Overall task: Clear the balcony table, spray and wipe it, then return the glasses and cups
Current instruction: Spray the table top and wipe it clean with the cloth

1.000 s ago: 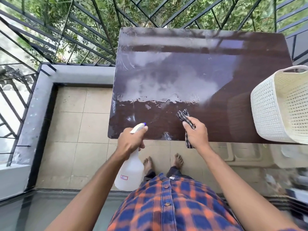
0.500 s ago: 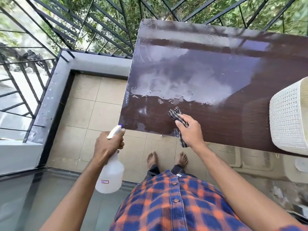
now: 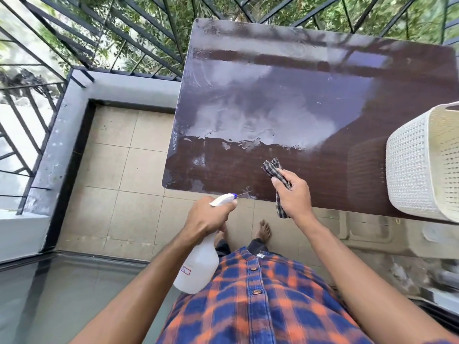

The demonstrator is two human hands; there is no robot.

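The dark brown table [image 3: 310, 100] fills the upper middle, its top glossy with wet streaks and droplets near the front left. My left hand [image 3: 207, 216] grips a white spray bottle [image 3: 198, 266] just off the table's near edge, nozzle toward the top, a thin jet leaving the blue tip. My right hand [image 3: 294, 194] holds a checked cloth [image 3: 274, 170] over the near edge, one end on the tabletop, the other hanging below my palm. No glasses or cups show.
A cream perforated basket [image 3: 422, 165] stands on the table's right end, its inside hidden. Black metal railing [image 3: 104, 38] and a grey parapet [image 3: 62, 115] close the balcony at left and back. Beige floor tiles [image 3: 119, 170] lie left of the table, my bare feet below it.
My left hand has brought the spray bottle right, back up to the table's near edge, and it now sprays. My right hand with the cloth has barely shifted on the table.
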